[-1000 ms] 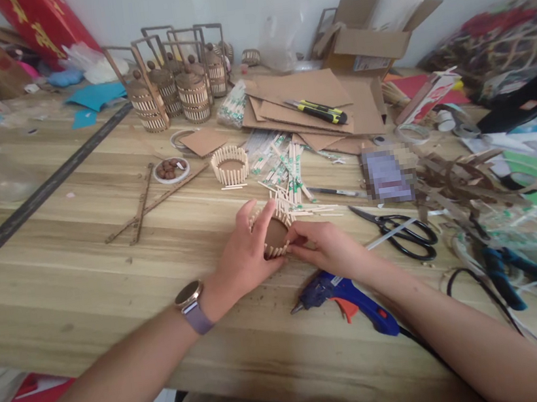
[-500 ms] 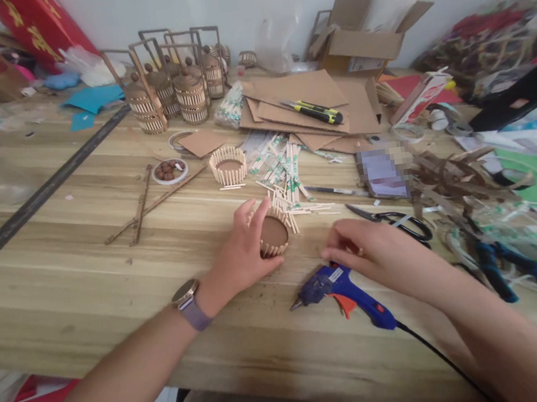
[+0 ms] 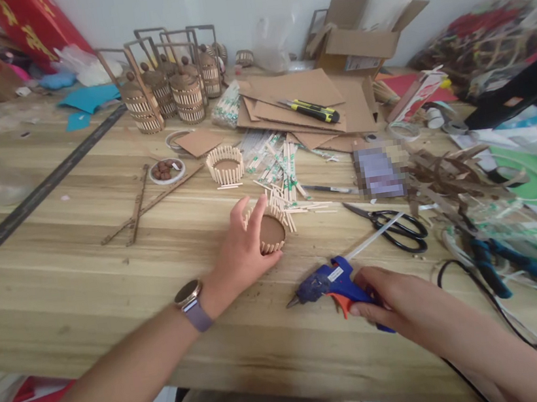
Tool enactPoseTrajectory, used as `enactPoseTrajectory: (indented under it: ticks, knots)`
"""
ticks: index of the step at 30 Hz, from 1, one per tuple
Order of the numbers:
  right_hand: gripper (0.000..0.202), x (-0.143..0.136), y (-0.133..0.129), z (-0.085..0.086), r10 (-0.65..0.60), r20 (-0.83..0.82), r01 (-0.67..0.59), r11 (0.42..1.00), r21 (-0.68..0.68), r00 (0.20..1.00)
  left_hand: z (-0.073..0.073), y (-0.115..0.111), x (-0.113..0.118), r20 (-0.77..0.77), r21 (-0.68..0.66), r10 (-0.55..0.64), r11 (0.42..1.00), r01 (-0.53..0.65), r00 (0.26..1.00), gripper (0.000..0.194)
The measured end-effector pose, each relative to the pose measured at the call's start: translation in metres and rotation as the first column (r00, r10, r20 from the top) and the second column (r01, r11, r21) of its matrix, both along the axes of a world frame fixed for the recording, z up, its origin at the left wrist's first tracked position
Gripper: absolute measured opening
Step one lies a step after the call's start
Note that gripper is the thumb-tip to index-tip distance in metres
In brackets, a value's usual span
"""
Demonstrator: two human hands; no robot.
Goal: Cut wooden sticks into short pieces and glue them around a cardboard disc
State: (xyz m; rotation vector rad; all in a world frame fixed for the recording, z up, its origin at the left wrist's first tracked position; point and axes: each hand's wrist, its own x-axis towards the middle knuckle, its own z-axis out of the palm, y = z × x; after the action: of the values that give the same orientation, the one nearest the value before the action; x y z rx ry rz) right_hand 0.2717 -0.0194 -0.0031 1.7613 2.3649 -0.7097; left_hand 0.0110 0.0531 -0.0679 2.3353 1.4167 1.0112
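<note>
A round brown disc [image 3: 271, 232] ringed with short pale sticks lies near the middle of the table. My left hand [image 3: 243, 244] is at its left side, thumb and fingers spread around the rim. To the right, my right hand [image 3: 389, 297] has its fingers wrapped round the handle of a blue glue gun [image 3: 326, 280] with an orange trigger. The gun's nozzle points left, and a clear glue stick [image 3: 375, 236] sticks out of its back. Loose pale sticks [image 3: 289, 210] lie just behind the disc, and a second stick-ringed base [image 3: 225, 166] stands farther back.
Black scissors [image 3: 401, 230] and blue-handled pliers [image 3: 490, 267] lie to the right, with the gun's cord beside them. Behind are cardboard sheets [image 3: 294, 95] with a cutter, lantern-like baskets [image 3: 187, 99] and a bowl of brown beads [image 3: 167, 170]. Crossed twigs [image 3: 138, 208] lie left.
My right hand has moved down and right from above the glue gun onto its handle and closed around it. My left hand stays beside the disc.
</note>
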Motion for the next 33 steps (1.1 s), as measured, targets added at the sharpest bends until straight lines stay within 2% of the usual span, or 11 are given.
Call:
enactPoseTrajectory:
  ticks: [4, 7, 9, 12, 14, 17, 19, 22, 25, 27, 33]
  knots:
    - [0.02, 0.001, 0.003, 0.018, -0.07, -0.157, 0.083, 0.993, 0.081, 0.985, 0.001, 0.001, -0.002, 0.008, -0.021, -0.003, 1.0, 0.003, 1.0, 0.115]
    - [0.022, 0.001, 0.007, 0.018, -0.146, -0.385, 0.229, 0.957, 0.177, 0.911, 0.002, 0.0, -0.002, 0.018, -0.022, -0.012, 1.0, 0.013, 1.0, 0.114]
    - [0.023, 0.002, 0.01, 0.013, -0.237, -0.537, 0.39, 0.901, 0.19, 0.81, 0.003, 0.0, -0.002, 0.019, -0.028, -0.016, 0.999, 0.017, 1.0, 0.113]
    - [0.026, 0.002, 0.018, 0.004, -0.374, -0.644, 0.612, 0.768, 0.188, 0.668, 0.003, 0.0, -0.002, 0.016, -0.042, -0.013, 0.999, 0.013, 1.0, 0.111]
    - [0.027, 0.001, 0.026, -0.001, -0.41, -0.674, 0.649, 0.749, 0.136, 0.614, 0.004, 0.0, -0.002, 0.01, -0.043, -0.014, 0.999, 0.015, 1.0, 0.112]
    - [0.032, -0.003, 0.039, -0.008, -0.386, -0.738, 0.541, 0.84, -0.032, 0.554, 0.005, 0.001, -0.002, -0.002, -0.029, -0.028, 0.999, 0.028, 1.0, 0.114]
    - [0.034, -0.006, 0.044, -0.014, -0.352, -0.759, 0.467, 0.881, -0.072, 0.548, 0.005, 0.001, -0.003, -0.006, -0.011, -0.04, 0.999, 0.039, 0.999, 0.114]
    - [0.035, -0.007, 0.044, -0.025, -0.303, -0.719, 0.405, 0.914, -0.032, 0.625, 0.004, 0.002, -0.003, -0.01, 0.011, -0.043, 0.999, 0.043, 0.999, 0.113]
    - [0.033, -0.003, 0.039, -0.032, -0.193, -0.621, 0.246, 0.969, 0.001, 0.76, 0.002, 0.002, -0.003, -0.015, 0.018, -0.032, 0.999, 0.033, 0.999, 0.115]
    - [0.031, -0.001, 0.037, -0.035, -0.105, -0.567, 0.153, 0.988, 0.037, 0.817, 0.002, 0.002, -0.003, -0.019, 0.015, -0.026, 1.0, 0.027, 0.999, 0.115]
    - [0.028, -0.001, 0.037, -0.039, 0.057, -0.495, 0.038, 0.983, 0.18, 0.867, 0.003, 0.001, -0.003, -0.022, -0.004, -0.019, 1.0, 0.019, 1.0, 0.115]
